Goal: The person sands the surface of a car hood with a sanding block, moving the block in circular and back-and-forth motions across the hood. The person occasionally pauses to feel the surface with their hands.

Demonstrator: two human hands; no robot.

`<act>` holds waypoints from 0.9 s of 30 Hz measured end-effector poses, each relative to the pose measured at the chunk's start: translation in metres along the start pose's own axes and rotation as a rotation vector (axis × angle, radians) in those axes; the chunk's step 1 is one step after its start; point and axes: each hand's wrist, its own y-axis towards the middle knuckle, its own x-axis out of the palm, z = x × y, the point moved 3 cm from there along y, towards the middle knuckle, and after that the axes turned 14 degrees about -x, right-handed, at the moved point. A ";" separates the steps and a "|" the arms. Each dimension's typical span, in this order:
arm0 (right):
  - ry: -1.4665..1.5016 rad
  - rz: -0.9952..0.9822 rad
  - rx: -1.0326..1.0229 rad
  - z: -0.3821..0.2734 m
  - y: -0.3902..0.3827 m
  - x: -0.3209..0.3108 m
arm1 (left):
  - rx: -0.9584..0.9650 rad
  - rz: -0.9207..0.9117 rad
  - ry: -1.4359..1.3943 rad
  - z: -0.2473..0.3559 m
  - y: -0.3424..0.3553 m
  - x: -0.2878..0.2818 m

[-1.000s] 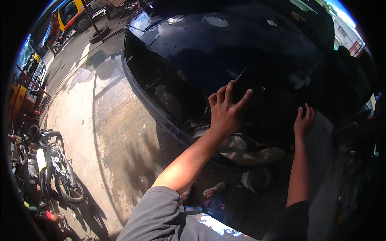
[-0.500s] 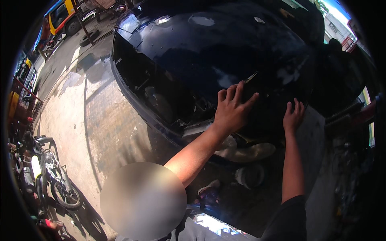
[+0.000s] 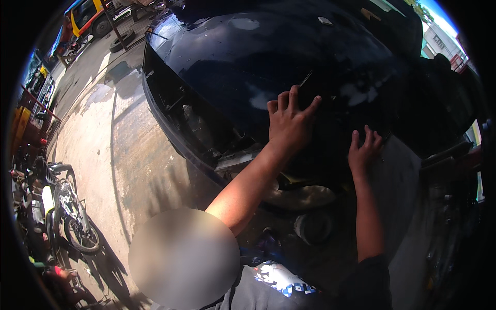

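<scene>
A glossy dark blue car panel (image 3: 232, 67), perhaps a hood, fills the upper middle of the view. My left hand (image 3: 291, 119) rests on it, fingers spread and bent, fingertips beside a thin light streak that I cannot make out. Lower and to the right, my right hand (image 3: 366, 150) lies open at the panel's shadowed near edge, fingers apart. Left of my left hand is a dark gap with parts inside, bordered by a long curved trim (image 3: 157, 113). A pale curved part (image 3: 305, 194) shows beneath the panel. A blurred disc hides part of my left arm.
A round container (image 3: 312, 229) stands on the concrete floor (image 3: 134, 155) below the car. A motorcycle (image 3: 77, 217) is at the left among other clutter. A colourful vehicle (image 3: 85, 20) and a loose tyre (image 3: 122, 42) are up the pavement. A pale building (image 3: 434, 41) shows at upper right.
My left hand appears higher in the view, still spread on the panel. My right hand has shifted leftward, fingers still apart. The whole view has shifted slightly.
</scene>
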 end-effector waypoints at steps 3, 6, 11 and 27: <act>0.215 -0.084 0.097 0.048 0.022 0.008 | 0.040 0.088 0.070 -0.065 0.019 -0.032; 0.291 0.065 0.009 0.088 0.038 0.028 | -0.387 0.135 0.277 -0.129 0.046 -0.070; 0.229 0.063 0.069 0.117 0.041 0.064 | -0.340 0.267 0.223 0.002 0.053 0.000; 0.336 0.100 -0.016 0.117 0.036 0.066 | -0.423 0.037 0.213 0.014 0.017 -0.061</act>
